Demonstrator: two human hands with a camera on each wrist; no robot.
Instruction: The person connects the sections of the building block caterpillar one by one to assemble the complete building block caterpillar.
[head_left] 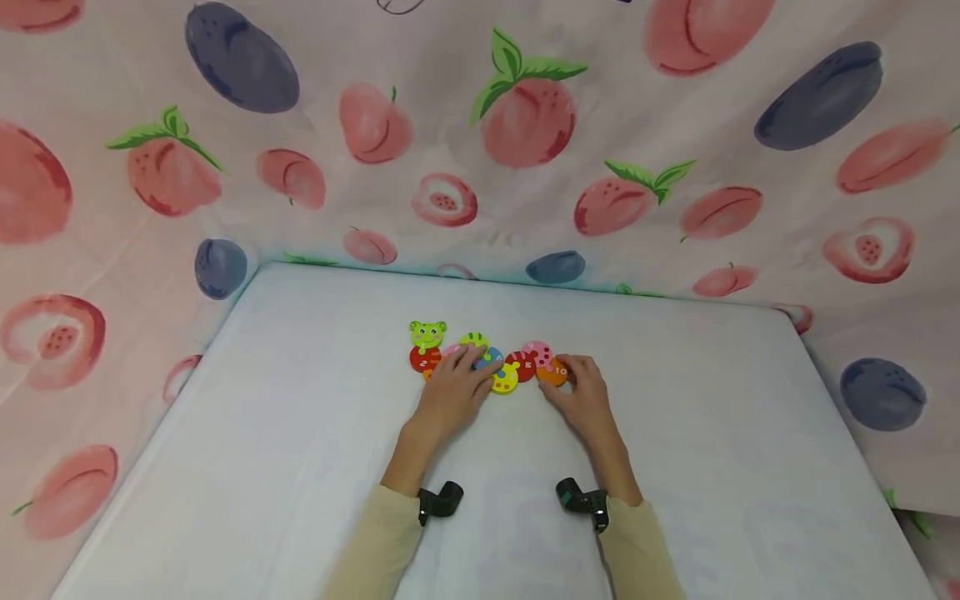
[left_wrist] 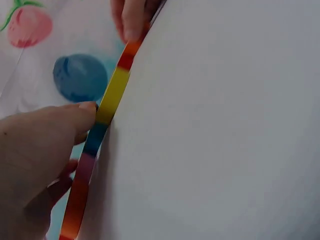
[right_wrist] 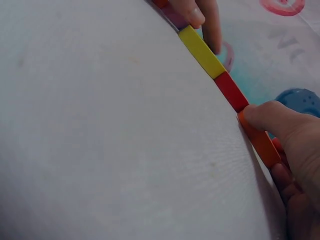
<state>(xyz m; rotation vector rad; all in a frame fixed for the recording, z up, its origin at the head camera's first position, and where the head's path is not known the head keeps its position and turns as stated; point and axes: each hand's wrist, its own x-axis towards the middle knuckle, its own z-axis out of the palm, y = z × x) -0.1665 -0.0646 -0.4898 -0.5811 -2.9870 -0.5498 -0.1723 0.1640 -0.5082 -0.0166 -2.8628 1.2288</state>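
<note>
A caterpillar puzzle of round, numbered pieces lies joined in a wavy row on the white table. Its green smiling head piece (head_left: pixel 427 333) is at the left, above a red piece (head_left: pixel 422 361) marked 2. My left hand (head_left: pixel 448 396) rests across the middle pieces with fingers spread, hiding part of them; its thumb touches the edge of the yellow piece (left_wrist: pixel 114 95). At the row's right end, my right hand (head_left: pixel 588 400) holds the orange piece (head_left: pixel 552 373) marked 10 between thumb and fingers. A red piece (head_left: pixel 520 367) and a pink piece (head_left: pixel 537 351) adjoin it.
White cloth covers the table (head_left: pixel 300 467), with fruit-printed fabric (head_left: pixel 442 125) hanging behind and at the sides. Black wrist cameras (head_left: pixel 442 500) are strapped on both wrists, over light sleeves.
</note>
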